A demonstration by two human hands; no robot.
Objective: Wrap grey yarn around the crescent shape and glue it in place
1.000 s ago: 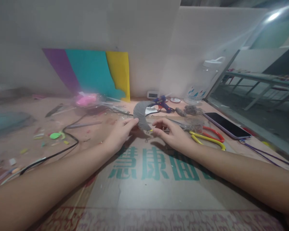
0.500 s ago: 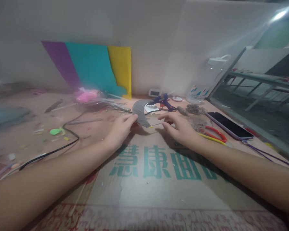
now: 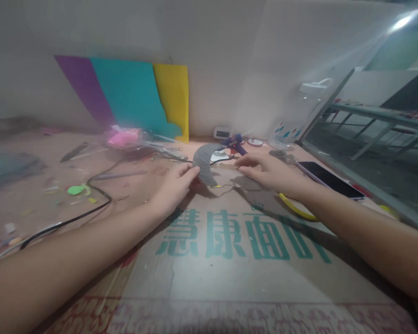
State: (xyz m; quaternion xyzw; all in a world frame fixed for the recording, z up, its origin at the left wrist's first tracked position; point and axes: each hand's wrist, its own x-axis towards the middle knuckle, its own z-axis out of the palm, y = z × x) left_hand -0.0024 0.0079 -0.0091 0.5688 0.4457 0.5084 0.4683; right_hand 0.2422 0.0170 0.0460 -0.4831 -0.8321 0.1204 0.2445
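Observation:
A grey crescent-shaped piece (image 3: 204, 166), its surface wound with thread, is pinched at its left edge by my left hand (image 3: 181, 185). A bit of yellow shows at its lower tip, where a thin thread (image 3: 225, 189) trails off to the right across the board. To the right of the crescent is my right hand (image 3: 259, 170), its fingers bent and the thumb near the index finger. Whether thread lies between those fingertips is too small to tell. Behind the crescent are a blue glue gun (image 3: 236, 144) and a white scrap (image 3: 220, 157).
A phone (image 3: 329, 180) and yellow-handled tool (image 3: 297, 208) lie at the right. Behind stand a clear bottle (image 3: 287, 132) and small white clock (image 3: 222, 133). At the left are a black cable (image 3: 80, 215), green piece (image 3: 75, 190) and pink item in plastic (image 3: 123, 138).
My right hand has shifted slightly right and up, away from the crescent's lower tip, and now covers the red handle. The thread lies slack. My left hand still pinches the crescent, which is turned slightly.

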